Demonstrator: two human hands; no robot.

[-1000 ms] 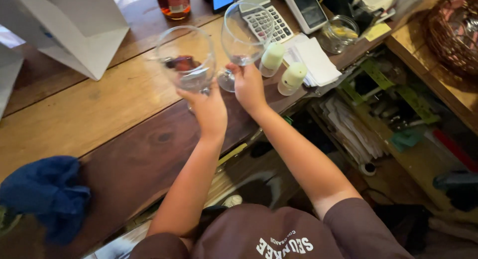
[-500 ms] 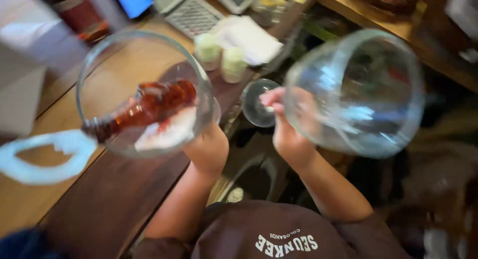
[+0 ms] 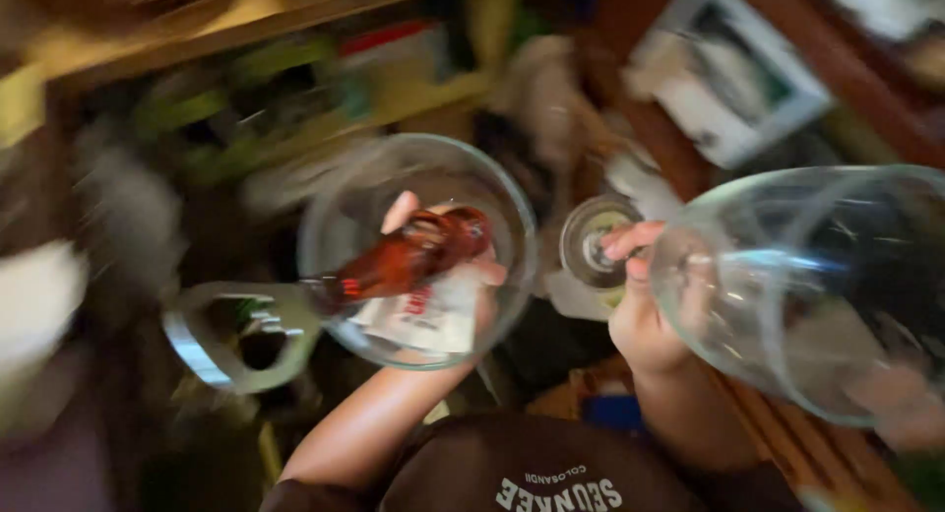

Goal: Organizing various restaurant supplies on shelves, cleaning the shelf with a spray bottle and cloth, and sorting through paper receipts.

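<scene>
My left hand (image 3: 471, 297) grips a large round stemmed glass (image 3: 418, 251) from below, its mouth tipped toward me. Inside that glass lie a small brown bottle (image 3: 409, 258) and a white paper label (image 3: 423, 315). My right hand (image 3: 640, 315) pinches the stem of a second large clear glass (image 3: 817, 286), which lies tilted on its side to the right with nothing in it. Its round foot (image 3: 596, 241) shows just left of my fingers. The two glasses are held apart in the air in front of my chest.
The background is heavily blurred. Cluttered shelves (image 3: 295, 69) run along the top left. A pale ring-shaped thing (image 3: 212, 345) sits left of the left glass. A white-framed flat item (image 3: 733, 89) lies at the top right, and a wooden surface (image 3: 787, 433) at the lower right.
Both glasses have come up off the wooden counter and closer to me. The view has swung away from the counter toward the shelves, and the right glass has tipped further sideways.
</scene>
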